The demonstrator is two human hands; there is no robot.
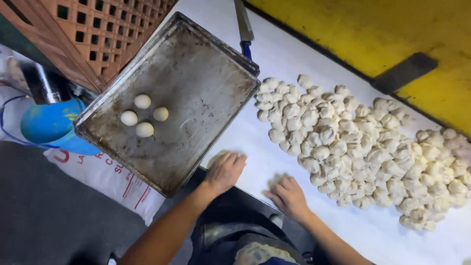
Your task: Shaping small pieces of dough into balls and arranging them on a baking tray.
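Note:
My left hand (224,172) lies palm down on the white table (255,142), just right of the tray's near corner, fingers together and slightly cupped. A little to its right, my right hand (288,196) rests palm down the same way, close to the near edge of a big pile of rough dough pieces (363,147). Whatever is under either palm is hidden. Several smooth round dough balls (142,116) sit grouped on the left part of a worn metal baking tray (196,83), which juts over the table's left edge.
A knife with a blue handle (244,29) lies beyond the tray. A yellow surface (392,29) with a dark flat piece (403,72) borders the table's far side. A brown lattice crate (103,29), a blue bucket (49,125) and a white sack (113,179) are at the left.

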